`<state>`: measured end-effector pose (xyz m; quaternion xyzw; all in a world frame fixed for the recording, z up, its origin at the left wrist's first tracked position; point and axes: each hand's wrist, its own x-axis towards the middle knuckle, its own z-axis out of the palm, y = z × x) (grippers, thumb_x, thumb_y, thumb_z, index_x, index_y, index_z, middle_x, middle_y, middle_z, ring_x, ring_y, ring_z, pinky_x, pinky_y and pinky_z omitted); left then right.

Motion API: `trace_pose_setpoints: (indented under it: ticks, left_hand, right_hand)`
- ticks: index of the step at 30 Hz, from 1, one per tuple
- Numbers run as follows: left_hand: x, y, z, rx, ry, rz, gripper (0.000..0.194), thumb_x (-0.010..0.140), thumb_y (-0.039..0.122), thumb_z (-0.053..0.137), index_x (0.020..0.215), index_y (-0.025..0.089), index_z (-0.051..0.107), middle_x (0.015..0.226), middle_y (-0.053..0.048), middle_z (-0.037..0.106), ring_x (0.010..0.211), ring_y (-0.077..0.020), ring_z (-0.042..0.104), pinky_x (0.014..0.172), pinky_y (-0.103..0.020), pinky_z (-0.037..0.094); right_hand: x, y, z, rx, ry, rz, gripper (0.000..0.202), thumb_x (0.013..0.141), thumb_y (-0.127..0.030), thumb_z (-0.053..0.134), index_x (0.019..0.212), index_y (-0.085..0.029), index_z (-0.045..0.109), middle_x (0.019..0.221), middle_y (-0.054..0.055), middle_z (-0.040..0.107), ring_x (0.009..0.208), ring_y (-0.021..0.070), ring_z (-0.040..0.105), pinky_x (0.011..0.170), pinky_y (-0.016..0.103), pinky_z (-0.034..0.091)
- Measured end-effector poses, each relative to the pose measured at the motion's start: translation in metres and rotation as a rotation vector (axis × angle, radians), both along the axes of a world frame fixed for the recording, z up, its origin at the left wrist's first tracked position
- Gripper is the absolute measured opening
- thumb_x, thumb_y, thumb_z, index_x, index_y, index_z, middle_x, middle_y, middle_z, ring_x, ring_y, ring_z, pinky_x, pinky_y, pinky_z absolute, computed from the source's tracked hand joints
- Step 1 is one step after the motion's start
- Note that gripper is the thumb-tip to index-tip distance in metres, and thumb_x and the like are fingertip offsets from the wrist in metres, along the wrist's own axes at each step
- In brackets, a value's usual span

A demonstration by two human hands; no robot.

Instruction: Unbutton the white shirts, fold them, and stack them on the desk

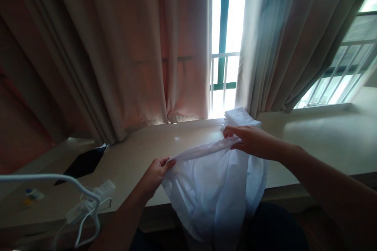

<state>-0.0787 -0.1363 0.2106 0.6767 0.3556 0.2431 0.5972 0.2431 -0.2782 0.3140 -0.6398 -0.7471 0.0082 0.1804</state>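
A white cloth [212, 188] hangs from both my hands over the front edge of the ledge, its upper edge stretched between them. My left hand [159, 170] pinches the left end of that edge between thumb and fingers. At the other end, higher and farther right, my right hand [244, 137] grips the cloth with closed fingers. Just behind my right hand lies a stack of folded white cloth [240, 117], partly hidden by it. The lower part of the hanging cloth drops toward my lap.
A pale ledge [318, 133] runs below the window and the long curtains [132, 47]. On the left are a white power strip [88, 200] with cables, a dark flat object [84, 162] and a small bottle with a blue cap [33, 193]. A white cable [44, 177] crosses the near left.
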Motion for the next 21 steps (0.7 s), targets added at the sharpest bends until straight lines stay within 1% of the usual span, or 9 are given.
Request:
trace_pose_setpoints:
  ticks: [2,4,5,7,10,13,16,19,21]
  left_hand:
    - [-0.006,0.004,0.026,0.13,0.04,-0.006,0.043,0.084,0.057,0.058,0.085,0.014,0.063,0.07,-0.001,0.06,0.058,-0.0125,0.049,0.052,-0.021,0.032]
    - [-0.009,0.005,0.053,0.321,0.132,-0.016,0.041,0.088,0.055,0.054,0.081,0.015,0.062,0.068,0.001,0.056,0.059,-0.0118,0.047,0.053,-0.021,0.031]
    - [-0.01,0.005,0.065,0.425,0.185,-0.012,0.04,0.089,0.054,0.053,0.079,0.016,0.062,0.067,0.002,0.055,0.061,-0.0119,0.047,0.054,-0.021,0.031]
    - [-0.013,0.004,0.087,0.614,0.272,0.01,0.039,0.091,0.051,0.051,0.075,0.017,0.061,0.066,0.002,0.053,0.063,-0.0122,0.047,0.056,-0.022,0.032]
    - [-0.018,0.003,0.113,0.795,0.347,0.053,0.039,0.092,0.049,0.049,0.072,0.018,0.059,0.065,0.003,0.052,0.063,-0.0124,0.046,0.056,-0.022,0.032]
    - [-0.022,0.003,0.133,0.905,0.361,0.112,0.041,0.091,0.052,0.05,0.069,0.018,0.058,0.063,0.003,0.05,0.063,-0.0125,0.047,0.057,-0.023,0.032]
    - [-0.027,0.005,0.149,0.985,0.336,0.224,0.041,0.09,0.053,0.051,0.071,0.018,0.06,0.063,0.003,0.051,0.062,-0.0125,0.046,0.056,-0.023,0.033]
    - [-0.036,0.014,0.157,1.014,0.32,0.371,0.04,0.085,0.056,0.057,0.074,0.018,0.066,0.061,0.003,0.051,0.058,-0.0122,0.044,0.053,-0.023,0.031]
    - [-0.045,0.026,0.161,1.004,0.329,0.417,0.041,0.081,0.058,0.061,0.074,0.018,0.068,0.058,0.003,0.05,0.057,-0.0117,0.043,0.051,-0.022,0.03]
  right_hand:
    - [0.009,0.0,-0.007,-0.161,0.073,0.032,0.036,0.074,-0.037,0.078,0.104,-0.026,0.062,0.091,0.001,0.067,0.08,0.0187,0.06,0.064,0.026,0.037]
    - [0.012,0.0,-0.014,-0.296,0.169,0.068,0.044,0.069,-0.05,0.08,0.101,-0.023,0.063,0.084,0.0,0.065,0.074,0.017,0.058,0.06,0.025,0.037]
    - [0.012,0.001,-0.017,-0.337,0.215,0.077,0.045,0.07,-0.054,0.077,0.099,-0.022,0.064,0.081,0.0,0.063,0.072,0.0163,0.057,0.06,0.025,0.037]
    - [0.012,0.001,-0.024,-0.359,0.275,0.067,0.041,0.077,-0.057,0.07,0.092,-0.02,0.064,0.078,0.0,0.063,0.071,0.0155,0.057,0.06,0.025,0.037]
    - [0.01,0.003,-0.035,-0.356,0.279,0.029,0.039,0.082,-0.057,0.064,0.082,-0.018,0.065,0.075,0.001,0.064,0.069,0.0155,0.058,0.06,0.025,0.036]
    - [0.007,0.006,-0.049,-0.375,0.282,0.05,0.039,0.082,-0.056,0.063,0.08,-0.017,0.068,0.073,0.001,0.065,0.066,0.0155,0.057,0.058,0.026,0.035]
    - [0.005,0.01,-0.064,-0.327,0.302,0.097,0.034,0.084,-0.05,0.063,0.083,-0.016,0.069,0.075,0.002,0.066,0.068,0.0157,0.058,0.06,0.026,0.036]
    - [0.008,0.017,-0.078,-0.241,0.271,0.084,0.032,0.09,-0.043,0.055,0.078,-0.016,0.065,0.07,0.001,0.064,0.065,0.015,0.055,0.059,0.027,0.035]
    - [0.015,0.024,-0.078,-0.146,0.228,0.036,0.034,0.094,-0.04,0.049,0.073,-0.016,0.061,0.068,0.002,0.062,0.062,0.0153,0.054,0.059,0.028,0.035]
